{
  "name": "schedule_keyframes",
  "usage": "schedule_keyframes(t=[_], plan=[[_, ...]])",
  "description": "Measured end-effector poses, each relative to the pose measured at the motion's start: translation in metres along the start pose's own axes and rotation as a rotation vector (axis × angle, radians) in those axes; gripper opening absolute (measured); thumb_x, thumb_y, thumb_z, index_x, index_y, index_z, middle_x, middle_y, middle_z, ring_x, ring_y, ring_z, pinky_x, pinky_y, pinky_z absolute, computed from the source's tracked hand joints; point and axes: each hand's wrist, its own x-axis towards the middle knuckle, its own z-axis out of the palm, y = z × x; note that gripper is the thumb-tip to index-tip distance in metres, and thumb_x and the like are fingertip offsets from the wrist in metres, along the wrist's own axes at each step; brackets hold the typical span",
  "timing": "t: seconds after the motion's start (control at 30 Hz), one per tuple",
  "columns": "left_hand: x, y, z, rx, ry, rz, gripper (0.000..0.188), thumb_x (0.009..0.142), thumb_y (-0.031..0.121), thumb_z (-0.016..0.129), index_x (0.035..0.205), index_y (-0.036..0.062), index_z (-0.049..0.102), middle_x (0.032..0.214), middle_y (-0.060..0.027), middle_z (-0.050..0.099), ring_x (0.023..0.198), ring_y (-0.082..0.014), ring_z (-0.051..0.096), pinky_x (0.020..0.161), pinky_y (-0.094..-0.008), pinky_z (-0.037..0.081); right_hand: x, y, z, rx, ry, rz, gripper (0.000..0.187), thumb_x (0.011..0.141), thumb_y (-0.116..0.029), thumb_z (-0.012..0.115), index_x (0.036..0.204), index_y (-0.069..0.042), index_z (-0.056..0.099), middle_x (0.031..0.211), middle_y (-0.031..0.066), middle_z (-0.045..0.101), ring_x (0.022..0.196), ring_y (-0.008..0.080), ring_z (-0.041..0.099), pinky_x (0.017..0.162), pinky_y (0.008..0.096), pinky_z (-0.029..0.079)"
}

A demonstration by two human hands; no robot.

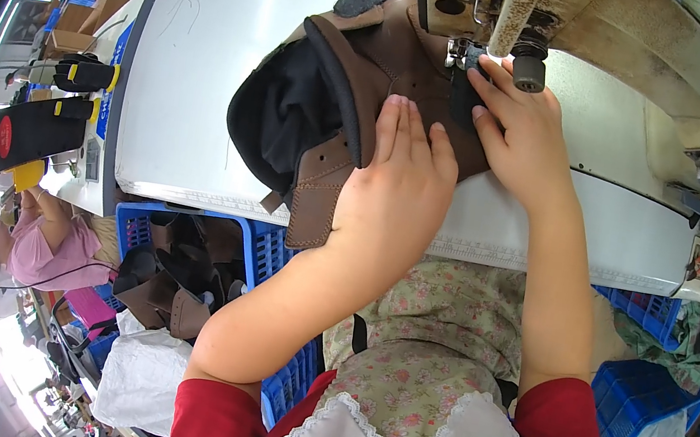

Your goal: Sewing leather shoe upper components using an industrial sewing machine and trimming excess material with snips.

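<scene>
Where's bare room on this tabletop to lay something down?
Widest is the white tabletop between its left edge and the brown shoe upper, bare but for thin dark lines. A smaller patch lies right of the right hand, alongside the sewing machine. It's crowded at the presser foot, between shoe upper and right hand.

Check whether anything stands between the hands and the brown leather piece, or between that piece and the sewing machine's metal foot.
Nothing visible separates the left hand from the brown leather piece. A dark strip seems to lie between the right hand and the leather, reaching the metal foot; nothing else visible intervenes.
</scene>
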Motion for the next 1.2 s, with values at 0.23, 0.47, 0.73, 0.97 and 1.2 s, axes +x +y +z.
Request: schedule_keyframes(t=[0.23,0.47,0.73,0.97,1.2], plan=[[-0.0002,-0.0006,0.0022,0.005,0.012,0.027,0.037,0.081,0.012,0.057,0.113,-0.0054,0.061,0.117,-0.0290,0.064,0.117,-0.0371,0.061,0.113,-0.0453,0.035,0.0001,-0.0015,-0.0015,0.005,0.012,-0.013,0.030,0.085,-0.011,0.062,0.115,-0.006,0.067,0.122,0.0058,0.063,0.127,0.0267,0.049,0.108,0.0496,0.033],[-0.0002,0.0008,0.0036,-0.005,0.018,0.028,0.038,0.081,0.012,0.057,0.114,-0.0060,0.060,0.117,-0.0299,0.064,0.117,-0.0378,0.060,0.113,-0.0459,0.034,0.0012,-0.0026,-0.0025,0.010,0.021,-0.012,0.031,0.085,-0.008,0.060,0.116,-0.005,0.065,0.124,0.0054,0.062,0.126,0.0264,0.050,0.107,0.0490,0.034],[0.0012,0.0020,0.0042,-0.006,0.011,0.029,0.039,0.080,0.011,0.057,0.114,-0.0069,0.060,0.116,-0.0298,0.064,0.118,-0.0381,0.059,0.114,-0.0465,0.034,0.0009,0.0009,-0.0013,0.005,0.029,-0.020,0.029,0.086,-0.008,0.060,0.114,-0.005,0.065,0.122,0.0057,0.062,0.125,0.0255,0.050,0.107,0.0466,0.033],[0.0012,0.0028,0.0027,-0.007,0.011,0.020,0.039,0.080,0.011,0.056,0.115,-0.0068,0.060,0.117,-0.0301,0.063,0.119,-0.0383,0.059,0.114,-0.0463,0.033,0.0012,0.0009,-0.0015,0.020,0.023,-0.014,0.027,0.087,-0.008,0.060,0.112,-0.005,0.067,0.121,0.0061,0.063,0.125,0.0259,0.051,0.107,0.0462,0.033],[0.0016,0.0041,0.0037,0.014,0.008,0.022,0.039,0.081,0.013,0.056,0.115,-0.0063,0.060,0.117,-0.0299,0.064,0.119,-0.0378,0.059,0.114,-0.0460,0.033,0.0010,0.0050,-0.0008,0.032,0.047,-0.046,0.027,0.086,-0.008,0.061,0.111,-0.006,0.069,0.116,0.0063,0.065,0.123,0.0272,0.052,0.105,0.0465,0.035]])
